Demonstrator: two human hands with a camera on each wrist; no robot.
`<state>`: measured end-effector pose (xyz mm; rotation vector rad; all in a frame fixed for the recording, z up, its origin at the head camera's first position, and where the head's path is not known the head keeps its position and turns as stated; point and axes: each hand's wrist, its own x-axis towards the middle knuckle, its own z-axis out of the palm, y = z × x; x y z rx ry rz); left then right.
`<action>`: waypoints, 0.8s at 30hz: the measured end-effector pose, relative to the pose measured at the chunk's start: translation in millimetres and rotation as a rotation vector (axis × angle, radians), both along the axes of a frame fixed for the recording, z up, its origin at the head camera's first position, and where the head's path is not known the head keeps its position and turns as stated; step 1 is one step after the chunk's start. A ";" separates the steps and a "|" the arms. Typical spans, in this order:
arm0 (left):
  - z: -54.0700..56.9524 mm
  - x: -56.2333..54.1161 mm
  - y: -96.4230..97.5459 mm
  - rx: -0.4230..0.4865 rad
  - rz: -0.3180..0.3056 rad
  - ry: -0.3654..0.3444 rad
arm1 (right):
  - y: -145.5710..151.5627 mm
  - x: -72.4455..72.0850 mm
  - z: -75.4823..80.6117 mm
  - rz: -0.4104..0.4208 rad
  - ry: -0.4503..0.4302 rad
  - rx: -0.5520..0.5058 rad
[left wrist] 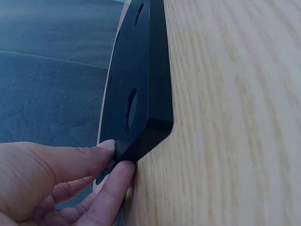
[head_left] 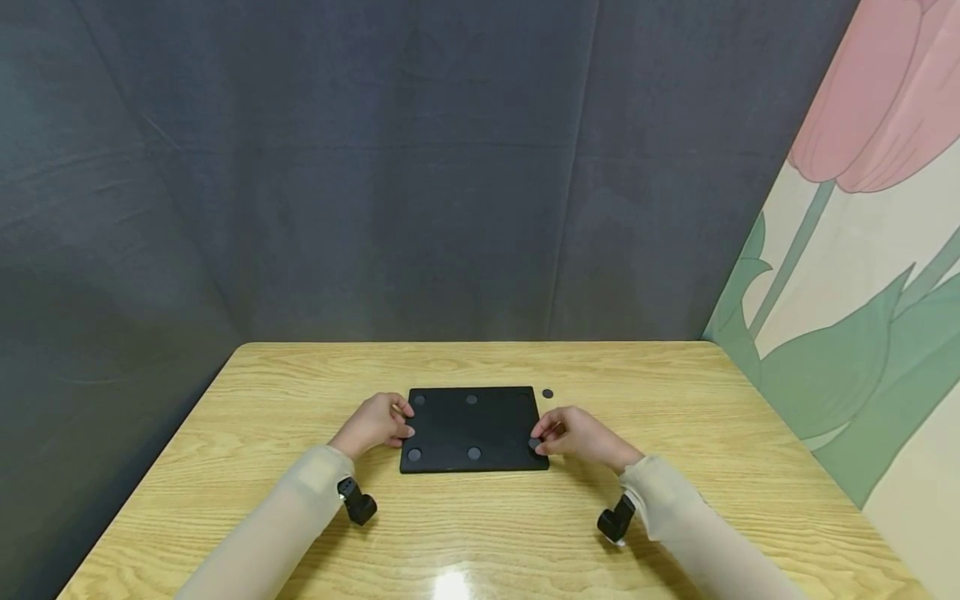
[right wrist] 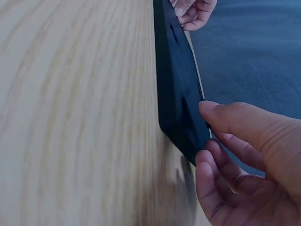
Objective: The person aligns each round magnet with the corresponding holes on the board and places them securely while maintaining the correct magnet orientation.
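Note:
A flat black board (head_left: 465, 429) with round spots along its two long sides lies on the table. My left hand (head_left: 381, 421) pinches the board's left edge; in the left wrist view the thumb rests on top and a finger (left wrist: 113, 188) lies against the side. Over the near right corner, my right hand (head_left: 573, 433) holds a small dark disc (head_left: 534, 443) between thumb and fingers. Seen almost edge-on in the right wrist view, that disc (right wrist: 205, 114) is partly hidden by the thumb. Another dark disc (head_left: 547, 393) lies loose just beyond the far right corner.
The board rests on a wood-grain table (head_left: 472, 533). A dark grey curtain (head_left: 420, 183) hangs behind and on the left. At the right stands a wall panel (head_left: 847, 333) with a painted tulip. Both sleeves carry a black wrist camera (head_left: 358, 502).

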<state>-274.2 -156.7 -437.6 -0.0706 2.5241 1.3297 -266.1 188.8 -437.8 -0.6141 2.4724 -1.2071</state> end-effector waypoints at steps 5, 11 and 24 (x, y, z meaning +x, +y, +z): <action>0.2 0.4 0.4 0.004 0.002 -0.002 | -0.4 0.0 -2.8 0.002 0.004 0.015; 1.4 1.0 0.3 0.003 -0.001 -0.006 | -2.0 1.0 -4.5 -0.003 0.007 0.033; 0.1 0.8 0.0 0.004 -0.004 0.002 | -3.0 2.9 -3.7 -0.006 0.013 0.049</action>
